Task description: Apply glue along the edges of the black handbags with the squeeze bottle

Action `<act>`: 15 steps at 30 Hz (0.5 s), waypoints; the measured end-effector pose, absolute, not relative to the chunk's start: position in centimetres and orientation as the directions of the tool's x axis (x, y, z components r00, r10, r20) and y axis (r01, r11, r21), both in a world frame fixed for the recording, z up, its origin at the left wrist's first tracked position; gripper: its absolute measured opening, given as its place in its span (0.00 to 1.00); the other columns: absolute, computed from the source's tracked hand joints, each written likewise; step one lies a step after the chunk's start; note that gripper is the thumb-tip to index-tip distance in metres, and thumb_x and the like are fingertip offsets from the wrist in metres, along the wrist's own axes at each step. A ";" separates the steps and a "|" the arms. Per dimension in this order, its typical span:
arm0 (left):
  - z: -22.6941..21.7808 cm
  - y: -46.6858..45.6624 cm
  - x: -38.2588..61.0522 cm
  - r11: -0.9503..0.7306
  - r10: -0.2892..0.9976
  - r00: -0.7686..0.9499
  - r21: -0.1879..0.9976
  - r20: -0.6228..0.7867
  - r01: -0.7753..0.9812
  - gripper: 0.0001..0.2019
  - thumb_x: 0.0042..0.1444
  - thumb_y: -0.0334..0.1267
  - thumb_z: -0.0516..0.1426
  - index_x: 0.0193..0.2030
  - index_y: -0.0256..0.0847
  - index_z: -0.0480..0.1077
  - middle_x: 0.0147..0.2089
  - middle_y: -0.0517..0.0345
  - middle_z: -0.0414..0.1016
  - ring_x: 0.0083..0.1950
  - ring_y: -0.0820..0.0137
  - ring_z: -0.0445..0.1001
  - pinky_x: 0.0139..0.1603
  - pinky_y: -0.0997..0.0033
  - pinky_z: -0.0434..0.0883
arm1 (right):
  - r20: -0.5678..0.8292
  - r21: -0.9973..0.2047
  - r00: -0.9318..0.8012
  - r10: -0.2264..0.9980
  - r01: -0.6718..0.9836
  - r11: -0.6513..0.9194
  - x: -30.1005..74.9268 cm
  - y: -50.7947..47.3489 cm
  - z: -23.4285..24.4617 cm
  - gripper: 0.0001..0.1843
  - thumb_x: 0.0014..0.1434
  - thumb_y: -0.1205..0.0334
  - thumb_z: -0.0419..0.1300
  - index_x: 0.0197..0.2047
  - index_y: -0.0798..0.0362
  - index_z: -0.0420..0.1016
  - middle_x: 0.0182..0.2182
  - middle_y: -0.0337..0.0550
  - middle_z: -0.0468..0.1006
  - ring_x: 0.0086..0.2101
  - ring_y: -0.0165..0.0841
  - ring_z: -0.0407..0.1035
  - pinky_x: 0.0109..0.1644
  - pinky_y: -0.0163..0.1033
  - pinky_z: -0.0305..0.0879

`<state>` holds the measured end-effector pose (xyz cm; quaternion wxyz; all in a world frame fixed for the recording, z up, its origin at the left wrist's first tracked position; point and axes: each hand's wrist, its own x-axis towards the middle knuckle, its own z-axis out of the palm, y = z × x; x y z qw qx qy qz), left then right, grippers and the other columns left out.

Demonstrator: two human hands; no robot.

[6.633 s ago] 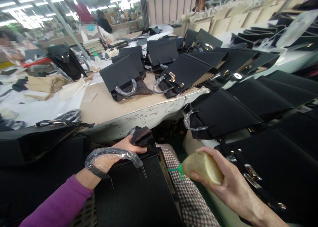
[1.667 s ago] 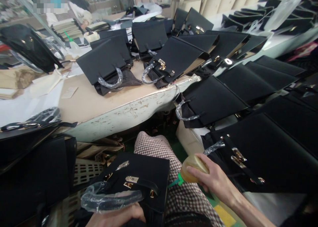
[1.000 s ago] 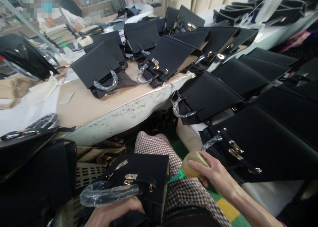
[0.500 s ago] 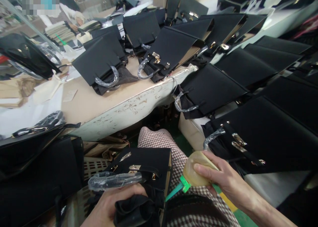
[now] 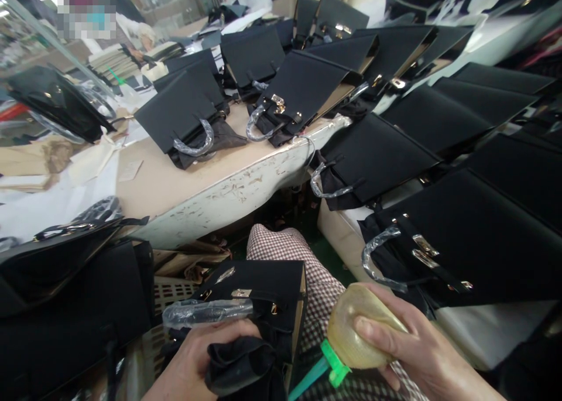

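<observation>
On my lap rests a black handbag [image 5: 272,278] with gold-coloured fittings and a plastic-wrapped handle [image 5: 206,313]. My left hand [image 5: 197,354] is closed on the bag's dark, folded fabric [image 5: 239,360], just below that handle. In my right hand [image 5: 404,336] is a squeeze bottle [image 5: 362,325] of yellowish liquid, gripped between thumb and fingers. Its green cap and long nozzle [image 5: 311,377] point down and left, along the bag's open side edge. Where the tip ends, at the lower picture edge, I cannot make out.
Several black handbags stand on the table [image 5: 197,181] ahead, such as one handbag [image 5: 180,108]. More bags [image 5: 474,231] lean in rows at right. Dark bags [image 5: 70,325] and a plastic basket [image 5: 175,290] are at left. Across the table a person's hand [image 5: 137,54] is near stacked pieces.
My right hand has moved down and slightly right with the bottle, whose nozzle tip now sits lower along the bag's side. My left hand keeps its hold on the fabric.
</observation>
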<state>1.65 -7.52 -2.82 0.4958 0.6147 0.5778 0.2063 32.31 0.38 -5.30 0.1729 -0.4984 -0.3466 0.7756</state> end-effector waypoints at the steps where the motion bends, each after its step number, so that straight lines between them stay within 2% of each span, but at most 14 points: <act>1: -2.8 -7.5 1.6 0.158 0.913 0.255 0.851 -0.320 0.501 0.06 0.68 0.36 0.59 0.42 0.45 0.78 0.39 0.62 0.84 0.41 0.68 0.81 0.47 0.74 0.71 | -0.652 -0.715 -0.440 0.617 0.086 -0.694 32.4 0.6 -5.5 0.28 0.58 0.35 0.72 0.46 0.50 0.78 0.31 0.39 0.75 0.25 0.29 0.62 0.21 0.30 0.57; 3: -2.7 -7.3 1.6 0.155 0.903 0.279 0.853 -0.327 0.498 0.04 0.68 0.38 0.61 0.41 0.45 0.77 0.38 0.63 0.84 0.40 0.70 0.81 0.45 0.76 0.71 | -0.650 -0.733 -0.411 0.640 0.117 -0.670 32.7 1.1 -6.0 0.26 0.58 0.36 0.72 0.45 0.50 0.78 0.33 0.40 0.77 0.26 0.31 0.65 0.23 0.32 0.57; 7: -2.5 -7.2 1.6 0.136 0.907 0.281 0.850 -0.313 0.508 0.02 0.66 0.37 0.63 0.40 0.46 0.77 0.38 0.66 0.83 0.39 0.71 0.81 0.44 0.78 0.71 | -0.603 -0.797 -0.355 0.714 0.240 -0.554 33.3 2.5 -7.2 0.25 0.60 0.37 0.70 0.47 0.48 0.77 0.36 0.41 0.80 0.34 0.38 0.71 0.31 0.36 0.65; 12: -2.2 -7.0 1.5 0.142 0.901 0.284 0.840 -0.329 0.524 0.04 0.68 0.39 0.62 0.40 0.47 0.78 0.39 0.66 0.85 0.40 0.72 0.83 0.45 0.78 0.72 | -0.591 -0.792 -0.288 0.753 0.386 -0.474 33.7 3.5 -8.5 0.29 0.58 0.33 0.67 0.49 0.49 0.75 0.32 0.39 0.76 0.27 0.36 0.67 0.24 0.37 0.62; 15: -2.4 -6.9 1.5 0.145 0.901 0.282 0.842 -0.329 0.520 0.05 0.68 0.40 0.62 0.39 0.47 0.78 0.38 0.66 0.84 0.39 0.72 0.82 0.47 0.78 0.72 | -0.558 -0.792 -0.227 0.798 0.433 -0.431 33.8 3.5 -9.7 0.30 0.60 0.34 0.66 0.53 0.49 0.74 0.31 0.39 0.76 0.24 0.35 0.66 0.22 0.38 0.63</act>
